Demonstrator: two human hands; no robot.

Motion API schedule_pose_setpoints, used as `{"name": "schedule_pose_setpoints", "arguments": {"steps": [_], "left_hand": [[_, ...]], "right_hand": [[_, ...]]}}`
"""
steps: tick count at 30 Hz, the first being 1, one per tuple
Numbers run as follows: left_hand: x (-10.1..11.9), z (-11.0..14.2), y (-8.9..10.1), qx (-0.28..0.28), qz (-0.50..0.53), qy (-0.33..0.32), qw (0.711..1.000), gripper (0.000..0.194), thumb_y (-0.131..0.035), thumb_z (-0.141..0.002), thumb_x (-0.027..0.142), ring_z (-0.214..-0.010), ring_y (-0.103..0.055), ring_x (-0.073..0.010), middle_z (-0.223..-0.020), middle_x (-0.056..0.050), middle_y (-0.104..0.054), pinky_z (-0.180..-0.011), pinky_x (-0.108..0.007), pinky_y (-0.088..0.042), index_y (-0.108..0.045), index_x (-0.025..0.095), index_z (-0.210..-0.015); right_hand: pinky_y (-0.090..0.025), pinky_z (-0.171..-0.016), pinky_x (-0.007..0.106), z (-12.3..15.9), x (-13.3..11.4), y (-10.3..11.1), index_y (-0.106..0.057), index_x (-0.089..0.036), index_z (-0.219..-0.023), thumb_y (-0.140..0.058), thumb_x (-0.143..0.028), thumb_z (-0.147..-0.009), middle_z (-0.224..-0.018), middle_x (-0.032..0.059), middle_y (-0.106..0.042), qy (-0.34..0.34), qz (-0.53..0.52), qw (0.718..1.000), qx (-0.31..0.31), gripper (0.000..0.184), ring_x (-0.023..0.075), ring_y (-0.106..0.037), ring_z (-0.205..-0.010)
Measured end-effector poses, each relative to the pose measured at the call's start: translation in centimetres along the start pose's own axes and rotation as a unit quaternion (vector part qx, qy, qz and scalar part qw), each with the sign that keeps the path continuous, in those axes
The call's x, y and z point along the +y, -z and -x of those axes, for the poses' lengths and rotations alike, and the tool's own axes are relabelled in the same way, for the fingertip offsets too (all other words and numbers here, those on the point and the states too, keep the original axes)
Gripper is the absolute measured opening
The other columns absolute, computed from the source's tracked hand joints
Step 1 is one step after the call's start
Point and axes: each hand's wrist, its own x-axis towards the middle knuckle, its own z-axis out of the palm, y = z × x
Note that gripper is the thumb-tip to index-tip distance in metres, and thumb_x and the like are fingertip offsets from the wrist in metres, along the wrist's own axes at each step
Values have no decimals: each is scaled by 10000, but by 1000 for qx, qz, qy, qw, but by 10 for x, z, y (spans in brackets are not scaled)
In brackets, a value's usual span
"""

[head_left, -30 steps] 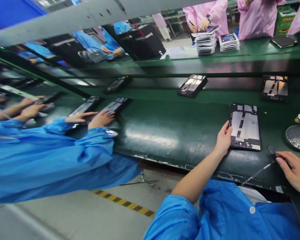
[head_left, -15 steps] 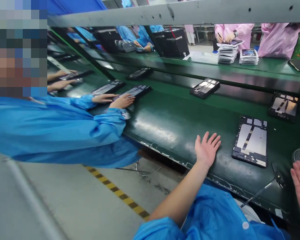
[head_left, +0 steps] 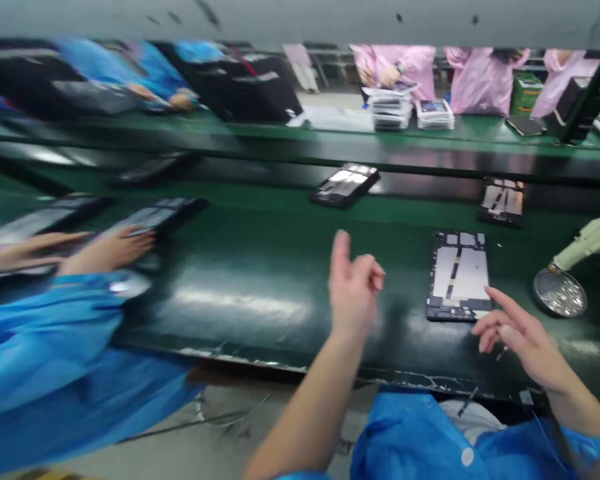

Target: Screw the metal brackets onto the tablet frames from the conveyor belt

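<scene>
My left hand (head_left: 355, 293) is raised above the green bench with nothing in it; the index finger points up and the other fingers are bent. To its right lies an opened tablet (head_left: 467, 273), showing a silvery inside, black frame and dark diagonal strip. My right hand (head_left: 523, 340) is at the tablet's lower right corner. Its index finger reaches the tablet's right edge, though I cannot tell whether it touches; the other fingers curl loosely around nothing visible. Partly hidden under this hand, a thin dark strip (head_left: 467, 402) crosses the bench's front edge.
A round metal dish (head_left: 560, 292) stands right, near a pale green screwdriver-like tool (head_left: 587, 243). More opened tablets (head_left: 345, 185) lie farther back. At left, a co-worker's hand (head_left: 113, 248) is on another tablet. A grey beam (head_left: 300, 20) crosses above; stacked white items (head_left: 390, 109) stand behind.
The view has turned right. My right hand has come leftward to the tablet's corner. My left hand has gone from spread fingers to a pointing index finger. The pale green tool has come into view.
</scene>
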Motion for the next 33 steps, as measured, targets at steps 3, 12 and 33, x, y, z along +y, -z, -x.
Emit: {"name": "schedule_pose_setpoints", "arguments": {"steps": [3, 12, 33], "left_hand": [[28, -23, -10, -21, -14, -195, 981, 689, -687, -858, 221, -413, -415, -77, -559, 119, -537, -413, -156, -311, -459, 328, -1500], [-40, 31, 0, -248, -297, -36, 921, 497, -896, -707, 483, -1367, -575, -318, -1365, -95, -681, -1195, -458, -442, -770, 260, -1133], [-68, 20, 30, -501, -544, -100, 665, 493, -711, -928, 475, -970, -651, -251, -1088, -66, -619, -883, -353, -557, -672, 294, -1385]], "right_hand": [[-597, -720, 317, -1, -3, 11, -543, -217, -1478, -635, -471, -965, -1018, 76, -744, 27, 177, 983, 34, 580, 150, -677, -742], [-585, -734, 387, 53, 40, 78, -741, -166, -1107, -659, -625, -886, -878, 89, -735, -56, 413, 865, 280, 516, 225, -682, -738], [-545, -953, 483, -25, 35, 41, -614, -226, -1348, -710, -300, -906, -1196, 121, -683, 18, 607, 795, 16, 458, 327, -595, -1093]]}}
